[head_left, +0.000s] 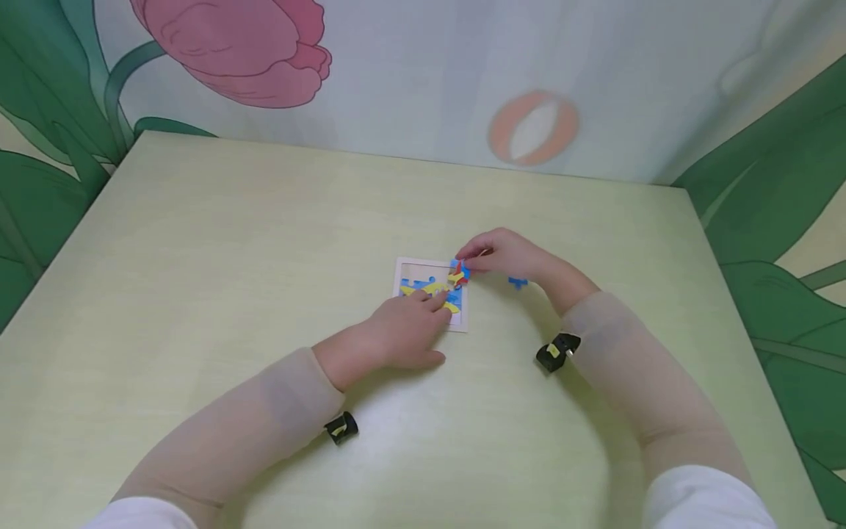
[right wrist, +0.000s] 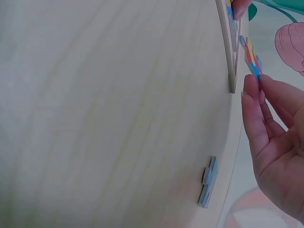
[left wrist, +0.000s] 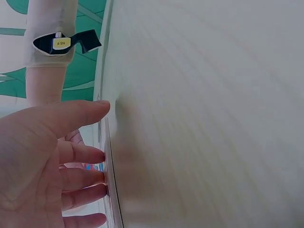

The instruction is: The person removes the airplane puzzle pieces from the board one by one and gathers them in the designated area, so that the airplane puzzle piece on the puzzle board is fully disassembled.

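Observation:
A small jigsaw puzzle in a square pale frame (head_left: 464, 323) lies mid-table, its lower part filled with blue and yellow pieces. My right hand (head_left: 505, 252) pinches a blue, red and yellow puzzle piece (head_left: 459, 272) between thumb and fingertips, over the frame's upper right corner. In the right wrist view that puzzle piece (right wrist: 251, 57) is tilted and held by one end. My left hand (head_left: 411, 328) rests palm down, its fingers extended over the lower part of the puzzle. The left wrist view shows these fingers (left wrist: 83, 178) straight, tips at the frame's edge.
A loose blue puzzle piece (head_left: 518, 282) lies on the table right of the frame, below the right wrist. Black wrist cameras (head_left: 341, 427) hang from both sleeves. Behind the pale table (head_left: 264, 220) hangs a curtain (head_left: 410, 81) printed with flowers and leaves.

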The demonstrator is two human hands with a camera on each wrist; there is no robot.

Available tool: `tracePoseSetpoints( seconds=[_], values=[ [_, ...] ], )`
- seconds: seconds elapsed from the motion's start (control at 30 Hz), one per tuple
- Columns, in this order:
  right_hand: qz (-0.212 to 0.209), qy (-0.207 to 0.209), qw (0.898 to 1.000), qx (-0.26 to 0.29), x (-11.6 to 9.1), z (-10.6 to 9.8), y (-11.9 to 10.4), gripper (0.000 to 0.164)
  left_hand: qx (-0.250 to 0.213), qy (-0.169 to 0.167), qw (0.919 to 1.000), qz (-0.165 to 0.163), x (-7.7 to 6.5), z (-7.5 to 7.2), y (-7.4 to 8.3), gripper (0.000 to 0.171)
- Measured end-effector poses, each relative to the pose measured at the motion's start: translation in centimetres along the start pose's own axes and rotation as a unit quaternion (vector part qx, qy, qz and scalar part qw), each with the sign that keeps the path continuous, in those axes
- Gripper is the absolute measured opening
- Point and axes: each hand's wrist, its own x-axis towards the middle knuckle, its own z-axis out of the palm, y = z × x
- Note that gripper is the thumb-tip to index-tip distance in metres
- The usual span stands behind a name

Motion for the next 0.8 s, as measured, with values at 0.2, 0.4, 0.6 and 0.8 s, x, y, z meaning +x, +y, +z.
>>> tracePoseSetpoints(
  seconds=[0.2, 0.4, 0.6, 0.8],
  values=[
    [0.009, 0.009, 1.000, -0.019, -0.2, 0.0, -0.2, 0.019, -0.002, 0.008, 1.0000, 0.005, -0.1, 0.1, -0.1, 0.061],
    [0.020, 0.025, 0.999, -0.028, -0.9, -0.7, 0.6, 0.020, -0.005, 0.008, 0.9999, 0.006, -0.2, 0.2, -0.2, 0.062],
    [0.032, 0.036, 0.998, -0.029, -1.8, -1.2, 1.3, 0.020, -0.004, 0.011, 0.9999, 0.006, -0.3, 0.3, -0.3, 0.060],
    [0.043, 0.046, 0.998, -0.030, -2.7, -1.7, 1.9, 0.021, -0.003, 0.019, 0.9997, 0.012, -0.3, 0.2, -0.2, 0.058]
  ],
)
